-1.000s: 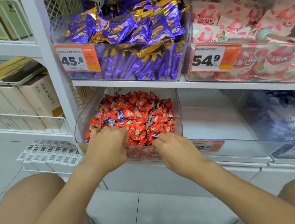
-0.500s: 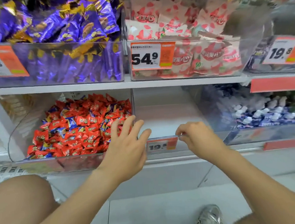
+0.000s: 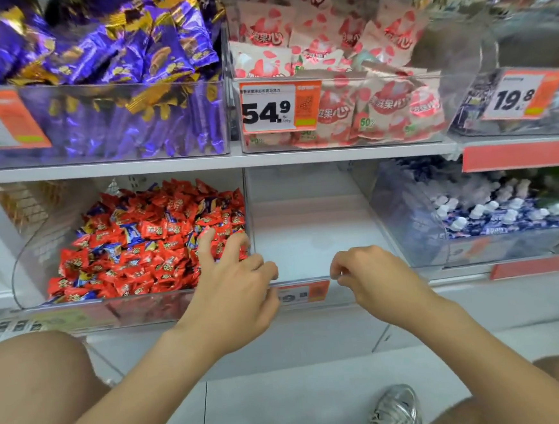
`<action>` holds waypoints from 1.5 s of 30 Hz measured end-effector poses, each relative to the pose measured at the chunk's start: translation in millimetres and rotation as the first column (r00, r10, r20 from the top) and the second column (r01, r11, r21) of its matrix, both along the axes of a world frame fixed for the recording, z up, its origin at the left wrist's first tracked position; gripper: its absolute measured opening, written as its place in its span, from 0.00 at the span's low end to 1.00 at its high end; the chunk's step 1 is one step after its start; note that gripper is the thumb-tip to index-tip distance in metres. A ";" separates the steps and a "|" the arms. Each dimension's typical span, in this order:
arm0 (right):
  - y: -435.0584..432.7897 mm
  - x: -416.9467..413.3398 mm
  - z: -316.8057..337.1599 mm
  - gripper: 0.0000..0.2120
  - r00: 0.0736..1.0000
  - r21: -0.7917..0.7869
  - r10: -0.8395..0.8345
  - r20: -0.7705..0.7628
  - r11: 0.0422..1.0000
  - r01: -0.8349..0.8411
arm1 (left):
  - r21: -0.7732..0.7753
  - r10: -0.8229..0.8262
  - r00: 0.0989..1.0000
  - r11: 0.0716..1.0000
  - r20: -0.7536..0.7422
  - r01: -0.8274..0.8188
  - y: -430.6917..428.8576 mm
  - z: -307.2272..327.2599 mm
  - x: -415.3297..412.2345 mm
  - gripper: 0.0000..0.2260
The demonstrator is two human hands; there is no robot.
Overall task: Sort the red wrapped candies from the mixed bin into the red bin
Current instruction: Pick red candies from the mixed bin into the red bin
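The mixed bin is a clear tub on the lower shelf at the left, heaped with red wrapped candies and a few blue ones. To its right stands an empty clear bin with an orange price tag on its front. My left hand hovers with spread fingers over the right end of the candy heap, its thumb near the empty bin's front rim. My right hand has curled fingers that pinch the empty bin's front rim. No candy shows in either hand.
A bin of blue-and-white candies sits on the lower shelf at the right. The upper shelf holds purple packets and pink-and-white packets with price tags. My knees and a grey shoe are over the tiled floor.
Both hands left the candy heap and moved right. My right hand reached the empty bin's front rim and stays there; my left hand opened its fingers. The view panned right.
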State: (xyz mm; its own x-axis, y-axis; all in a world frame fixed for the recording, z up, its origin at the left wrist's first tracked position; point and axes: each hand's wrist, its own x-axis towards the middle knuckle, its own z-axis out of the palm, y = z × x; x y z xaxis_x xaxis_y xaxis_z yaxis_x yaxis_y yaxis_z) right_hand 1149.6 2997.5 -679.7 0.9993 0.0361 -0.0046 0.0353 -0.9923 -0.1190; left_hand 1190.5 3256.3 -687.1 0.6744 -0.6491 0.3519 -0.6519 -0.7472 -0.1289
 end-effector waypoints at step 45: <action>200.4 159.1 20.2 0.15 0.937 0.037 0.339 -0.084 0.941 -0.337 | -0.011 0.214 0.765 0.961 -0.607 -0.277 137.6 20.6 139.5 0.19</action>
